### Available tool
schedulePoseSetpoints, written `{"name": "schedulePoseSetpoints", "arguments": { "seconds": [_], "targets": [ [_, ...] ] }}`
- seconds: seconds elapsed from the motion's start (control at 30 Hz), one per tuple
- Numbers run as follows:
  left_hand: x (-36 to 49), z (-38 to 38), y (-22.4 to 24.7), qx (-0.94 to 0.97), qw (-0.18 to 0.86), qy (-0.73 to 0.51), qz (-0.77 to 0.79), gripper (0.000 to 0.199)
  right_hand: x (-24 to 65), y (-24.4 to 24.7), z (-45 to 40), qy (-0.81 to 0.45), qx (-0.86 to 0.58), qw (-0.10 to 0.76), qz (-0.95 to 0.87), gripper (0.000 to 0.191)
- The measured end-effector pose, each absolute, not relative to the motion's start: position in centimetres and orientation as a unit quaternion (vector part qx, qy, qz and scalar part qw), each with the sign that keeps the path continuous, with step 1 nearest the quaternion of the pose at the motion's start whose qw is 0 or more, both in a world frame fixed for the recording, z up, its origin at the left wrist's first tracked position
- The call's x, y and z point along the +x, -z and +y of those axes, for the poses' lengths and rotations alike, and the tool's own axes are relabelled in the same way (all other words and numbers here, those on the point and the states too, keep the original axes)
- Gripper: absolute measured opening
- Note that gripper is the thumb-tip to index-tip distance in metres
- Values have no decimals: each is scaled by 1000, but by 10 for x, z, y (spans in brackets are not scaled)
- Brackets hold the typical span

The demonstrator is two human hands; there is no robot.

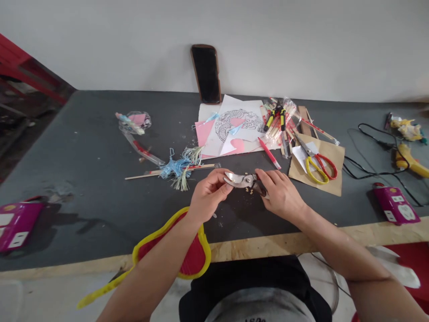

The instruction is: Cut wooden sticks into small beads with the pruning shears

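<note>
So my pruning shears (pixel 247 180) were a bit right of the middle of the frame, up off the bench (pixel 100 134). The metal was silvery, with a bright curved blade pointing left, a round pivot bolt in the middle and darker metal toward the handles. My fingers covered most of the handles, so I can't tell you much about those.

My right hand (pixel 281 192) came in from the lower right, its grip wrapped around the handles, thumb side up near the pivot. My left hand (pixel 206 194) reached up from the lower left, fingers curled in and that grip pressed together right by the blade tip. Whether it was pinching some tiny piece, I honestly can't tell. Both forearms slanted in toward the middle.

A few pale crumbs (pixel 250 191) showed just under the shears. Left of centre was a blue tassel bundle (pixel 176 167) by a thin stick (pixel 140 177), and a red shape with a yellow border (pixel 192 257) poked out around my left forearm. Right of centre, scissors (pixel 317 163) with a red and a yellow handle sat on brown paper (pixel 335 188).
</note>
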State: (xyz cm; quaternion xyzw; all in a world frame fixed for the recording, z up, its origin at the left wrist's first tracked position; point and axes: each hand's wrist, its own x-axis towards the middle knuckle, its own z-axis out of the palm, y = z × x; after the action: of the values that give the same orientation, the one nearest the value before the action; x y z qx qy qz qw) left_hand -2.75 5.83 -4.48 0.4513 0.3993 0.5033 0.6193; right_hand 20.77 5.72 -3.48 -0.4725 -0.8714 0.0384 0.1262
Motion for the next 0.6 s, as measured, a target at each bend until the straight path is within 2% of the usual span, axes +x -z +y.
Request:
{"name": "schedulePoseSetpoints", "arguments": {
  "seconds": [0.33, 0.6],
  "targets": [
    [-24, 57, 44, 404, 646, -501, 410, 25, 206, 36, 61, -42, -488, 98, -866, 55],
    [-27, 57, 42, 427, 613, -525, 408, 25, 203, 31, 61, -10, -472, 104, -875, 62]
  ]
}}
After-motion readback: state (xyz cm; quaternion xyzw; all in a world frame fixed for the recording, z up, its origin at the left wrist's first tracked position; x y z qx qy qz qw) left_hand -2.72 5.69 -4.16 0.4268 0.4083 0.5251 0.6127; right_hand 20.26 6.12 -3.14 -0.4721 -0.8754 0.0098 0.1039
